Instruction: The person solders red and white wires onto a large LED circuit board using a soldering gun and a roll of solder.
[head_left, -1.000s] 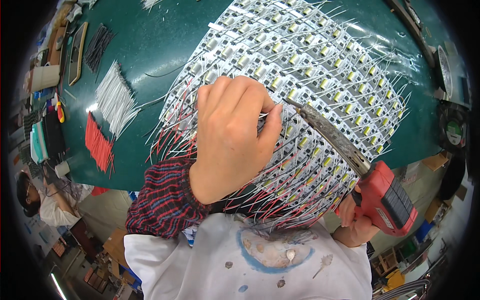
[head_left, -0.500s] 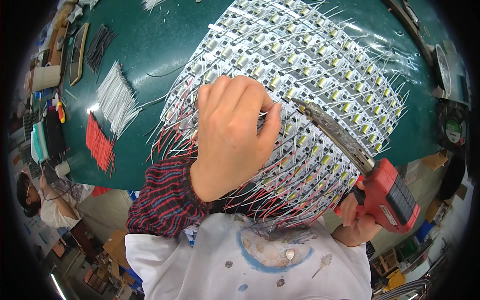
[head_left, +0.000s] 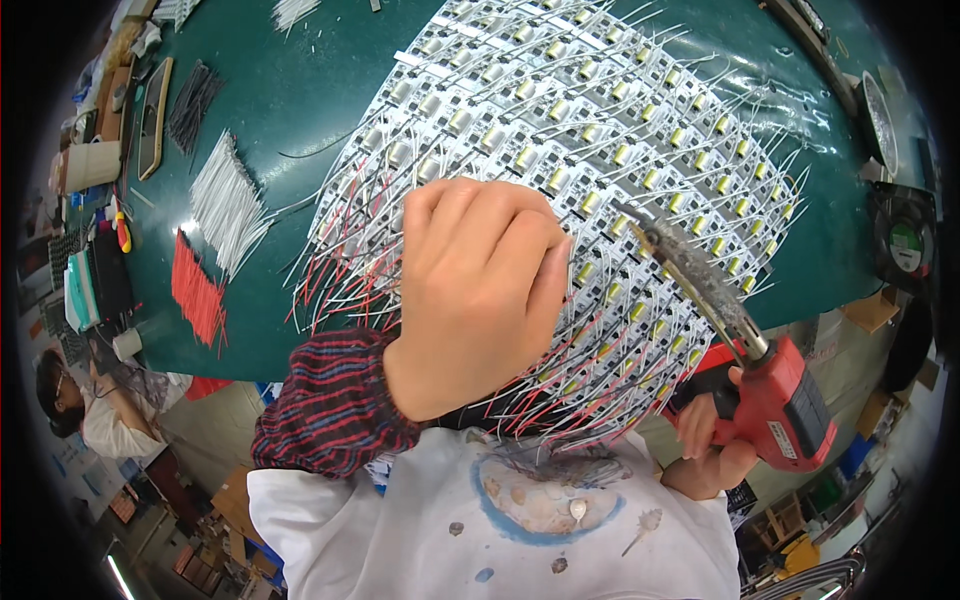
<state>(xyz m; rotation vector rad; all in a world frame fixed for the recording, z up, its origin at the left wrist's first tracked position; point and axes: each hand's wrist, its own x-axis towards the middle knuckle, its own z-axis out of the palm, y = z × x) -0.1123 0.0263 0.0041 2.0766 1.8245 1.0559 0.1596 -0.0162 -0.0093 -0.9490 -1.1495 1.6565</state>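
A wide panel of small white circuit boards (head_left: pixel 590 132), set with yellow-green and silver cylindrical parts, lies on the table in front of me. Thin white, red and black wires stick out from its rows. My left hand (head_left: pixel 480 290) is over the panel's near left part, fingers curled and thumb pressed in; whatever they pinch is hidden beneath them. At the right, my right hand (head_left: pixel 705 435) grips a red soldering gun (head_left: pixel 790 405). Its long, darkened metal barrel points up and left, with the tip over the boards just right of my left hand.
Left of the panel lie bundles of white wires (head_left: pixel 228 205), red wires (head_left: pixel 198 290) and black wires (head_left: pixel 193 105) on the green table (head_left: pixel 300 75). A phone-like flat object (head_left: pixel 154 118) is farther left. A fan (head_left: pixel 905 240) stands at the right edge. Another person (head_left: pixel 110 410) sits at lower left.
My left thumb has drawn in against the curled fingers. The soldering gun's tip has shifted right, away from the left hand. The panel sits slightly farther left in view.
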